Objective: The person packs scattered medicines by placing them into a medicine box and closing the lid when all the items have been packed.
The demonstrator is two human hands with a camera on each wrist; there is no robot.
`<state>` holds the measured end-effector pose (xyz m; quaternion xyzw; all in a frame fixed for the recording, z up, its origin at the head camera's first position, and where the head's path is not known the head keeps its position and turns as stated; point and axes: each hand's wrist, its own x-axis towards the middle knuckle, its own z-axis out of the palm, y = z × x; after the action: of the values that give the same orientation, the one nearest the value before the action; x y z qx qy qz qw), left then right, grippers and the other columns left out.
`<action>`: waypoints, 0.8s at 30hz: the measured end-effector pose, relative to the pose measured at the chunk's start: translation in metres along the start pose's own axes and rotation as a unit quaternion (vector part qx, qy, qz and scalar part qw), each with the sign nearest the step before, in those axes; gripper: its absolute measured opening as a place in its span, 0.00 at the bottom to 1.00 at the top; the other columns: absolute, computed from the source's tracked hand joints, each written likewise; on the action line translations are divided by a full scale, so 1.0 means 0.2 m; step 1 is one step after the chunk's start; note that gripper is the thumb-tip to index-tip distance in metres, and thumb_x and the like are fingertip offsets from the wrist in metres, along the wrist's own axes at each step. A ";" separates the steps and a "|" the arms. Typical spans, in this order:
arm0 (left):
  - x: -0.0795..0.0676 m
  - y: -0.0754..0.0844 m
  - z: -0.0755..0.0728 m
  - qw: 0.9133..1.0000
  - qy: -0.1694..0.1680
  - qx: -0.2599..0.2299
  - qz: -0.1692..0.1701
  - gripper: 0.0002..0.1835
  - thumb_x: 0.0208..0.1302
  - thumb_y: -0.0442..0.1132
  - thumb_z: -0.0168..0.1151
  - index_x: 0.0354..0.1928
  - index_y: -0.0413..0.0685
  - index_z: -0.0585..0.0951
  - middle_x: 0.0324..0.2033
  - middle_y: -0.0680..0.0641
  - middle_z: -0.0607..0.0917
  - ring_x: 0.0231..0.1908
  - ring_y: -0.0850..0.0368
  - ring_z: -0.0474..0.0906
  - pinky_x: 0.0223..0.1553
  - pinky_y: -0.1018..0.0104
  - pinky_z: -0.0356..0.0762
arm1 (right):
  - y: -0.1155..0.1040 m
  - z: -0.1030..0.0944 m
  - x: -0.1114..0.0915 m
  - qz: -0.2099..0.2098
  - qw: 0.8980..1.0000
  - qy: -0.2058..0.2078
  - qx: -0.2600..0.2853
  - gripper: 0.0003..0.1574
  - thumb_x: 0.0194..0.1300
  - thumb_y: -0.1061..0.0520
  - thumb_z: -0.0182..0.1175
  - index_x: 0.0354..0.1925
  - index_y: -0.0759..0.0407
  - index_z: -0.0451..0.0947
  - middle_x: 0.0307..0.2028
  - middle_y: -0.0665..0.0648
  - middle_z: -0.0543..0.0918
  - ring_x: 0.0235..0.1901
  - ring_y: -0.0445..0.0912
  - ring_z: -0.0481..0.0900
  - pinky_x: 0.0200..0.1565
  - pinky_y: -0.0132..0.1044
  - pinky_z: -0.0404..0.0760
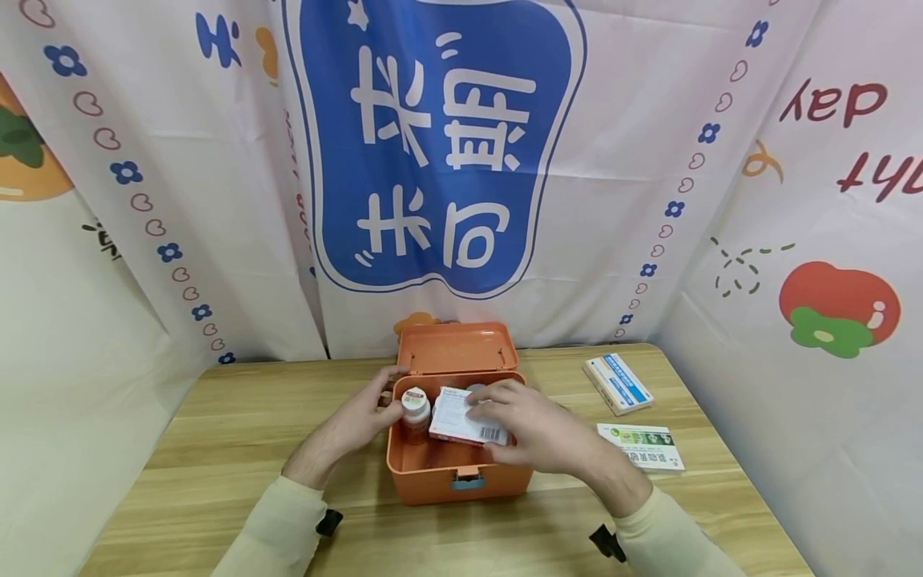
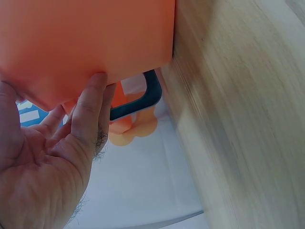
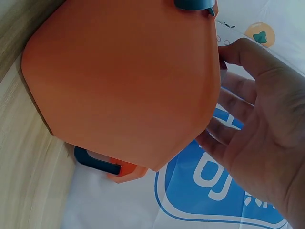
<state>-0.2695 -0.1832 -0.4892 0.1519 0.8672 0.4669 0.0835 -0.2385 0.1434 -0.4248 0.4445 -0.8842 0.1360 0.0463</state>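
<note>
An orange lidded storage box (image 1: 461,484) stands on the table with its lid (image 1: 457,350) raised at the back. My left hand (image 1: 364,413) holds its left rim near the back corner; in the left wrist view a fingertip of that hand (image 2: 52,157) touches the outer wall. Inside, on the left, a white-capped bottle (image 1: 416,403) stands upright beside my left thumb. My right hand (image 1: 537,425) grips a white medicine box (image 1: 461,418) at the opening, fingers over its top and thumb at its near right side. Its underside and whatever lies below are mostly hidden.
To the right lie a blue-and-white medicine box (image 1: 618,383) and, nearer, a white-and-green one (image 1: 645,446), partly behind my right forearm. A dark handle (image 2: 143,98) sticks out from the storage box's back. A printed curtain (image 1: 591,240) hangs behind the wooden table (image 1: 288,401).
</note>
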 end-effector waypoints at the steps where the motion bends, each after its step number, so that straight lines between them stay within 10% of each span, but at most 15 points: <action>1: 0.00 0.00 0.00 1.000 0.000 -0.001 0.000 0.33 0.74 0.36 0.56 0.78 0.52 0.61 0.68 0.34 0.76 0.60 0.42 0.81 0.59 0.54 0.84 | 0.00 0.00 0.00 -0.003 1.000 -0.008 0.006 0.27 0.65 0.46 0.69 0.62 0.46 0.83 0.68 0.44 0.79 0.70 0.46 0.73 0.72 0.47 0.77; 24: 0.00 0.00 0.00 1.000 -0.001 -0.011 -0.008 0.35 0.72 0.36 0.56 0.79 0.53 0.61 0.67 0.35 0.77 0.59 0.45 0.83 0.57 0.55 0.86 | 0.03 0.05 0.07 -0.031 0.989 -0.088 0.114 0.23 0.72 0.47 0.68 0.63 0.43 0.83 0.69 0.38 0.77 0.72 0.41 0.70 0.75 0.42 0.74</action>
<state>-0.2691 -0.1834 -0.4894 0.1442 0.8633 0.4752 0.0898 -0.2512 0.1323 -0.4319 0.4844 -0.8494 0.1944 -0.0785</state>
